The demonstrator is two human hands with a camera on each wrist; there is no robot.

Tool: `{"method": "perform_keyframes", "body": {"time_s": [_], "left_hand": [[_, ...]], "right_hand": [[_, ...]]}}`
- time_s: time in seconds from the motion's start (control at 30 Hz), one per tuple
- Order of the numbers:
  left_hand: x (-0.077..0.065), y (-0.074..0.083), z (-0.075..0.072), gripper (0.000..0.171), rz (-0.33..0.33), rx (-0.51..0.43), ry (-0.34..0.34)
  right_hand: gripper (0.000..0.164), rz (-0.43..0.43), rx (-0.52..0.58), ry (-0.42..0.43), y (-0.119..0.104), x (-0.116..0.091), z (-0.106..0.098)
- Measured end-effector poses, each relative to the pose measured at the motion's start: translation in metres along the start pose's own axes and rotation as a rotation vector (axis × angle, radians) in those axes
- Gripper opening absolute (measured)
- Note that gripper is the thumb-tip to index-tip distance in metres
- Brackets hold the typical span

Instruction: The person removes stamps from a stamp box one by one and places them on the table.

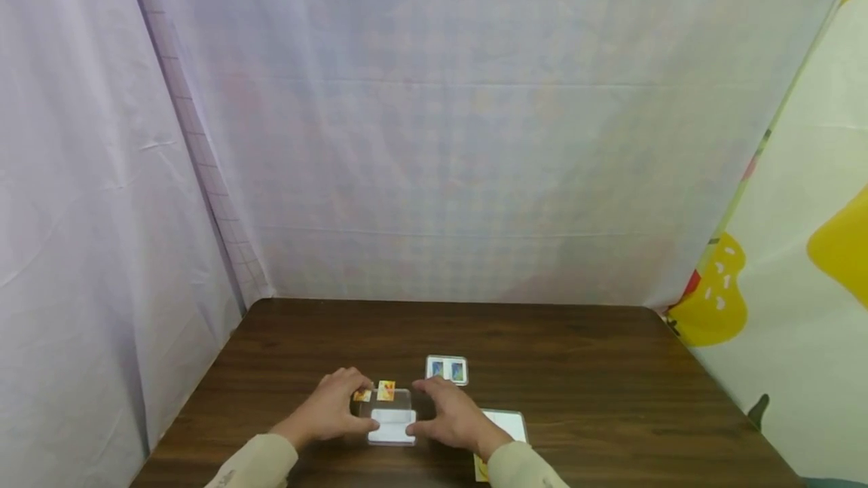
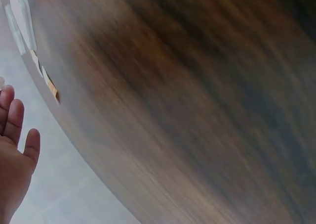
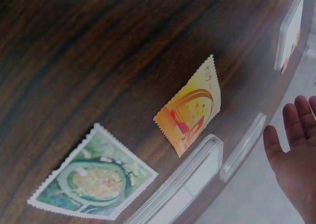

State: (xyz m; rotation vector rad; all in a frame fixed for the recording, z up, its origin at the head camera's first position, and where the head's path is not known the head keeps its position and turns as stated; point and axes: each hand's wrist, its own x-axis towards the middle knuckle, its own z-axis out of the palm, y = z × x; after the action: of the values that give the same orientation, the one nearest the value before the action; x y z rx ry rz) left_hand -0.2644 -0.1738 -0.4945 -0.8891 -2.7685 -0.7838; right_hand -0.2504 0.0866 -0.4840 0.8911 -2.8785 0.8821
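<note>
Both hands reach over a small white case (image 1: 392, 434) and a clear plastic lid (image 1: 386, 401) lying on the table. My left hand (image 1: 332, 407) is at their left side, thumb against the white case's edge. At the right side is my right hand (image 1: 450, 416), its thumb touching or nearly touching the opposite edge. Both hands are spread wide, fingers pointing forward; whether the fingertips touch the lid cannot be made out. Two small orange stamps, one (image 1: 386, 390) in plain view and one (image 1: 362, 395) partly behind my left fingers, lie by the lid's back edge.
Behind the right hand lies a clear case (image 1: 457, 382) with two blue stamps. Another white case (image 1: 508, 422) is by the right wrist. In the right wrist view, a green stamp (image 3: 94, 182) and an orange-yellow stamp (image 3: 192, 110) lie on the wood-grain table (image 1: 590, 375).
</note>
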Motion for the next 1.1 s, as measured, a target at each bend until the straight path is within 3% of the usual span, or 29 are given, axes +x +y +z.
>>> {"method": "perform_keyframes", "body": {"time_s": [0.47, 0.8, 1.1], "left_hand": [[0.002, 0.007, 0.005, 0.057, 0.010, 0.000, -0.038], [-0.002, 0.006, 0.006, 0.057, 0.007, 0.018, -0.111], [-0.004, 0.003, 0.007, 0.056, 0.027, 0.020, -0.117]], "right_hand": [[0.063, -0.014, -0.055, -0.003, 0.007, 0.002, 0.009], [0.061, -0.016, -0.080, -0.003, 0.007, 0.001, 0.014], [0.062, -0.043, -0.143, 0.000, 0.008, 0.000, 0.020]]}}
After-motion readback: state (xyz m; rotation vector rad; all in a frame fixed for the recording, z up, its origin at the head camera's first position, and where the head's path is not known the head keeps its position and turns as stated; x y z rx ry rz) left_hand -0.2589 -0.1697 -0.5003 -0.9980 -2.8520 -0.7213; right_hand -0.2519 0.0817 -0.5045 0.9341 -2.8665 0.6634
